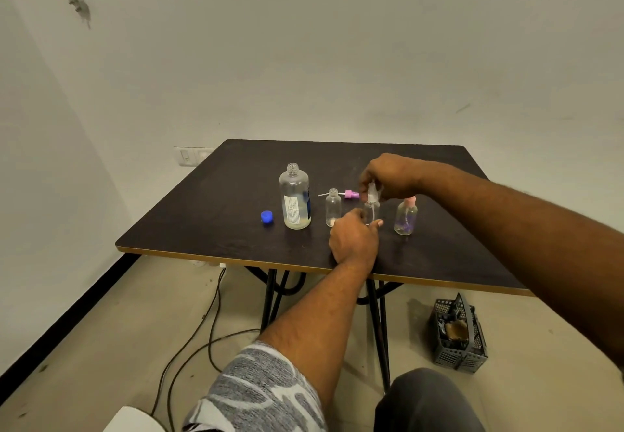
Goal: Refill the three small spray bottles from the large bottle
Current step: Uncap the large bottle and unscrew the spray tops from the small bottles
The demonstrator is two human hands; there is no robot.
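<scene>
On the dark table [209,209] the large clear bottle [294,197] stands uncapped, a little liquid at its bottom. Its blue cap [267,218] lies to its left. An open small bottle [333,208] stands right of it, and its purple spray head [349,194] lies behind it. My left hand [353,237] grips the middle small bottle [372,210] at its base. My right hand [391,175] pinches the white spray head [371,192] at that bottle's neck. A third small bottle [405,217] with a pink spray head stands at the right.
The table's front edge [236,258] runs close below my left hand. On the floor sit a grey slotted basket [459,337] at the right and black cables [202,337] under the table's left side. Walls close in at the back and left.
</scene>
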